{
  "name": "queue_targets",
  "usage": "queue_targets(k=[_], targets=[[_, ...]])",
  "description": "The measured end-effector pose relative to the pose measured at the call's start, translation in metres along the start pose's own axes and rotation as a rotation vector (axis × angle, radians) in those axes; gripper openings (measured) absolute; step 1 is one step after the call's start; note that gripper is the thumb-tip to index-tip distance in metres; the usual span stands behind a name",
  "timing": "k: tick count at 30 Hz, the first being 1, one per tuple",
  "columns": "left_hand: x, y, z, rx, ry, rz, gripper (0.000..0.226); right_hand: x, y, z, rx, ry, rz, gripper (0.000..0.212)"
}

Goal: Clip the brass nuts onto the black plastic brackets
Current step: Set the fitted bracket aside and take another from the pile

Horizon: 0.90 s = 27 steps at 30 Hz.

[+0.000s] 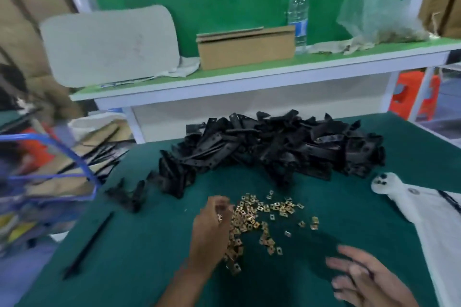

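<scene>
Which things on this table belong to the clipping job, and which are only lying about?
For the job:
- brass nuts, scattered on the green table
- black brackets, heaped behind them
- left hand, fingers curled at the nuts
- right hand, fingers spread

Lying about:
- water bottle
- cardboard box
- plastic bag
- blue basket
- white cloth

Green-backed white shelf (249,75); green table mat (149,244).

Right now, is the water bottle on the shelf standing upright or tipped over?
Upright. The water bottle stands on its base on the green shelf, blue cap uppermost, behind the cardboard box.
</scene>
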State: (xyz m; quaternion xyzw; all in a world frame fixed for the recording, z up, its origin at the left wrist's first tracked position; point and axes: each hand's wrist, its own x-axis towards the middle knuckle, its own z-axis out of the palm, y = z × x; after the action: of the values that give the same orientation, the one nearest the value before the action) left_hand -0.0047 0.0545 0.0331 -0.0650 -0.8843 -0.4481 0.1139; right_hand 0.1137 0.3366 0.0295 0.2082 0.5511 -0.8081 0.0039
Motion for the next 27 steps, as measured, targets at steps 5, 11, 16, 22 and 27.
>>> queue_targets(k=[5,11,16,22,27], targets=[[0.063,-0.036,-0.024,0.109,0.06,-0.085,0.017,0.042,0.019,0.079,-0.803,-0.122,-0.398,0.014],[0.143,-0.036,-0.014,0.458,0.062,0.02,0.028,0.08,0.05,0.101,-1.209,-0.36,-0.84,0.007],[0.196,-0.049,-0.022,0.747,0.034,-0.013,0.045,0.089,0.057,0.102,-1.162,-0.364,-0.954,0.013],[0.216,-0.055,-0.024,0.88,-0.01,-0.091,0.038,0.091,0.053,0.108,-1.098,-0.38,-0.808,0.021],[0.198,-0.04,-0.038,0.682,0.232,0.111,0.018,0.081,0.046,0.104,-1.013,-0.171,-0.708,0.021]])
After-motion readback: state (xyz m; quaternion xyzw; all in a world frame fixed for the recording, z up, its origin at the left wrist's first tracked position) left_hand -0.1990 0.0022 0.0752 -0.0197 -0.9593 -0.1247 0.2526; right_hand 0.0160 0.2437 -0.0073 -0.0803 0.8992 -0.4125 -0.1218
